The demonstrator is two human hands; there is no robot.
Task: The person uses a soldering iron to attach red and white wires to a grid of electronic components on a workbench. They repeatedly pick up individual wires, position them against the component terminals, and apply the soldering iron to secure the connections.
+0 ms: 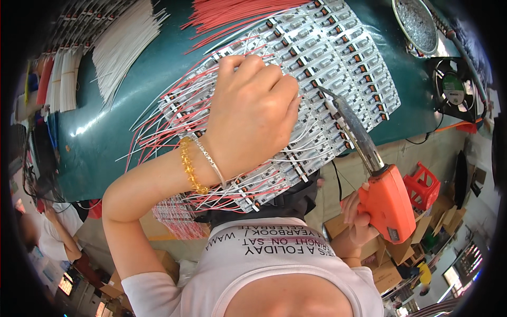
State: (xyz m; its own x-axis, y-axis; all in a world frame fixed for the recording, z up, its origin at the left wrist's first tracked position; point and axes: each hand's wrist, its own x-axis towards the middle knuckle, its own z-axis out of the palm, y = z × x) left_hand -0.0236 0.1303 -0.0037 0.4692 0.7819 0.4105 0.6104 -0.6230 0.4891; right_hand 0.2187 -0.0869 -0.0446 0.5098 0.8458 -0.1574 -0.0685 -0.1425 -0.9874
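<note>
Head view: left hand (253, 108), fingers bunched over circuit boards (346, 58), pinch indeterminable; right hand (358, 219), fingers clasping soldering gun (390, 203), presumably for aim.

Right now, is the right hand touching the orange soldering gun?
Touching. The head view shows the right hand gripping the orange soldering gun, fingers against its casing.

Your iron (371, 157), orange-handled with a grey metal barrel, slants right of centre, its tip pointing up and left at the boards (338, 58). Those pale boards spread in close rows from centre to upper right; thin red and white wires (171, 126) fan leftward from their left part.
</note>
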